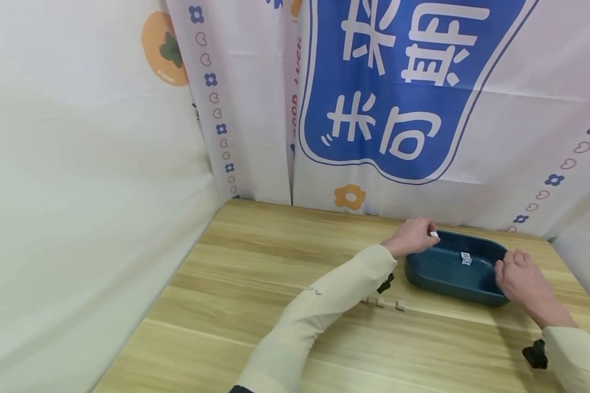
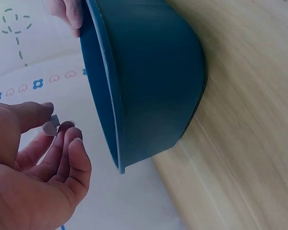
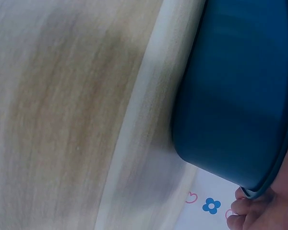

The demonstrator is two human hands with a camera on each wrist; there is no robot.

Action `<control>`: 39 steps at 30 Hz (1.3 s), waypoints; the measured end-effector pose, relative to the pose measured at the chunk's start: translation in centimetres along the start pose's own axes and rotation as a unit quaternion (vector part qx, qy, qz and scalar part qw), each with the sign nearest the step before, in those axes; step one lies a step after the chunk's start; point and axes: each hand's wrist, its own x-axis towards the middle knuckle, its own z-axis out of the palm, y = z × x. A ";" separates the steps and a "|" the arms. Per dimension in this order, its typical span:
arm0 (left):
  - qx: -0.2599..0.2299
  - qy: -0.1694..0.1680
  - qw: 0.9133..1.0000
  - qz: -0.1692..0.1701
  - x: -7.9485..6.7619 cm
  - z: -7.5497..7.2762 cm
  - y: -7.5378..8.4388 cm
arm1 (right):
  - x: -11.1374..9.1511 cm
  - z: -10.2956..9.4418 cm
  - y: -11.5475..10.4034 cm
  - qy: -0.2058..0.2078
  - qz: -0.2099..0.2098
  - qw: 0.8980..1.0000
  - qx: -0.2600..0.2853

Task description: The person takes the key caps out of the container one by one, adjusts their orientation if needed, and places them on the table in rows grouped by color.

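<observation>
Between thumb and fingertips, my left hand [image 1: 412,238] pinches a small white cube [image 2: 51,125] above the left end of a dark blue oval basin [image 1: 452,288]. My right hand [image 1: 525,277] holds the basin's right end, its fingers curled over the rim, as the right wrist view also shows with the fingers [image 3: 247,211] at the rim. Two small white cubes with blue marks [image 1: 466,258] lie close together on the basin floor. Level with the rim, the pinched cube appears beside the basin in the left wrist view.
In front of the basin, a short row of small light blocks [image 1: 400,305] sits on the wood-grain table [image 1: 255,256], partly behind the left sleeve [image 1: 324,300]. A printed cloth [image 1: 255,109] hangs along the table's back edge, and a plain white cloth [image 1: 93,207] hangs at left.
</observation>
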 end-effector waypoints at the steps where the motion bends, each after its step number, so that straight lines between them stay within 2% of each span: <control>1: -0.001 -0.002 1.000 0.000 -0.1 -0.1 0.0 | 0.0 0.0 0.0 0.004 0.003 1.000 0.006; 4: -0.003 -0.006 1.000 0.007 -0.4 -0.6 0.0 | -0.1 -0.1 0.2 0.012 -0.025 0.999 -0.029; 9: 0.001 -0.002 0.999 0.032 -1.2 -1.2 -0.3 | -0.2 -0.1 0.5 0.012 -0.039 0.998 -0.053; 16: -0.012 -0.008 0.998 0.056 -2.4 -2.0 -1.4 | -0.1 0.3 0.6 0.019 -0.019 1.000 -0.016; 23: -0.035 -0.004 0.997 0.067 -3.4 -2.7 -2.8 | -0.2 0.2 0.5 0.012 -0.027 0.999 -0.038; 27: -0.025 0.004 0.996 0.083 -4.1 -3.2 -3.4 | -0.1 0.2 0.4 0.038 0.006 0.999 0.015; 29: -0.023 0.001 0.996 0.089 -4.5 -3.4 -3.7 | -0.1 0.2 0.3 0.045 0.007 0.999 0.020; 34: -0.025 -0.011 0.994 0.103 -5.5 -4.0 -4.4 | -0.2 0.2 0.3 0.035 -0.025 0.999 -0.028; 39: -0.032 -0.015 0.993 0.117 -6.6 -4.3 -5.4 | -0.2 0.2 0.3 0.019 -0.021 0.999 -0.022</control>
